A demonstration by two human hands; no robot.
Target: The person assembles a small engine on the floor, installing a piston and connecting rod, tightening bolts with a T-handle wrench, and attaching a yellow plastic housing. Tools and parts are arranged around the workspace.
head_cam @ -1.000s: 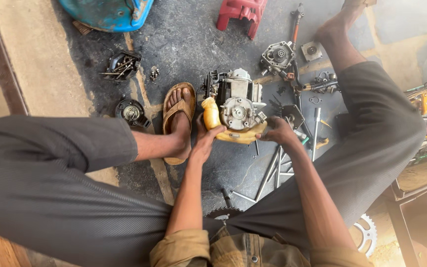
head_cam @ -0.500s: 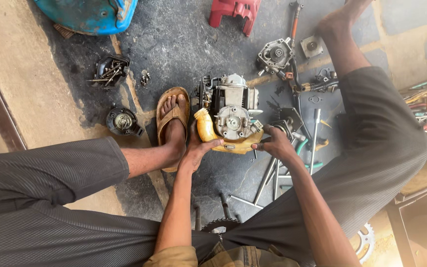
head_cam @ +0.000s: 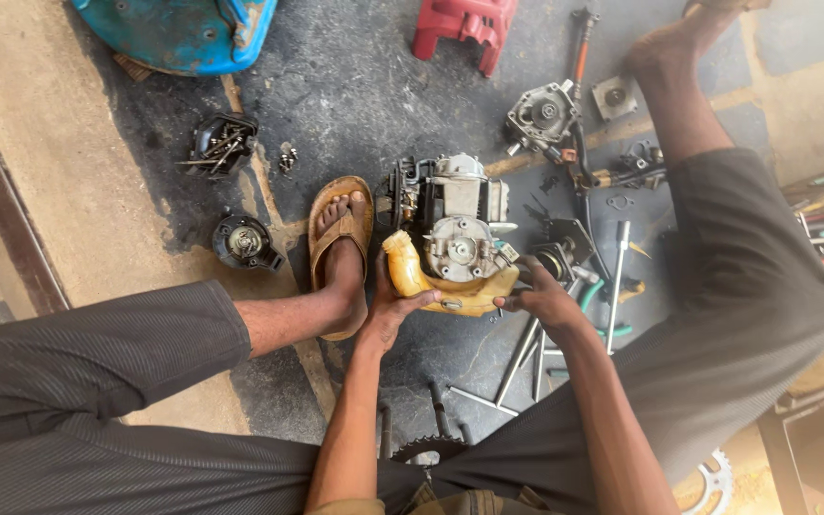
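A small grey engine (head_cam: 452,221) with a yellowed plastic tank (head_cam: 450,286) stands on the dark oily floor between my legs. My left hand (head_cam: 391,307) grips the left end of that tank. My right hand (head_cam: 541,298) holds its right end, beside the engine's side. My sandalled left foot (head_cam: 340,253) rests just left of the engine.
Loose metal rods and wrenches (head_cam: 526,358) lie below the engine. An engine casing (head_cam: 541,114), a round part (head_cam: 243,240) and a tray of bolts (head_cam: 221,145) lie around. A blue shell (head_cam: 183,33) and red part (head_cam: 460,29) are at the top. A sprocket (head_cam: 712,482) lies lower right.
Both hands stay on the tank and engine; the right hand has shifted slightly along the tank's right end. The view has moved a little closer.
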